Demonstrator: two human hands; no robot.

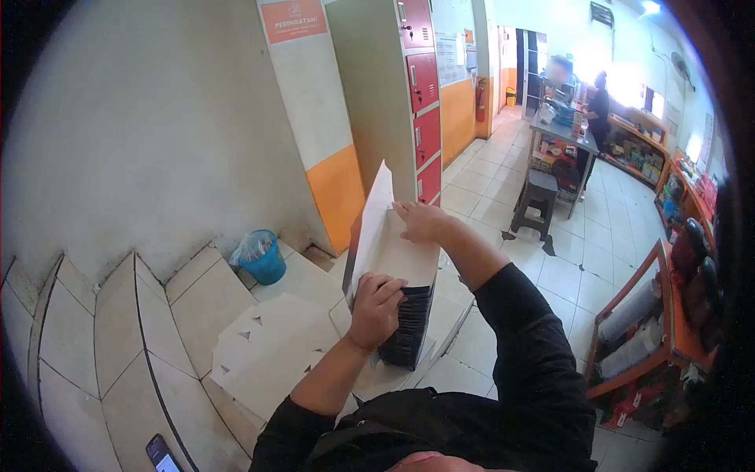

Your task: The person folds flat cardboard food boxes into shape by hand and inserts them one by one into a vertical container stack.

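Note:
A white-inside cardboard box (pixel 383 245), part folded with its side walls raised, stands in front of me on top of a stack of dark-edged folded boxes (pixel 407 330). My left hand (pixel 377 309) is closed over the near end of the box, its fingers curled across the edge. At the far end, my right hand (pixel 422 222) pinches the box near a raised pointed flap. Flat white cardboard sheets (pixel 275 352) with cut slots lie to the left of the stack.
A blue bin (pixel 263 258) with a plastic liner stands by the wall. Tiled steps (pixel 110 338) and a phone (pixel 161 454) are at left. Red-door lockers (pixel 425 82) rise ahead. Beyond are a stool (pixel 539 197), a metal table (pixel 570 135) and a person (pixel 599 114); an orange rack (pixel 629 338) stands right.

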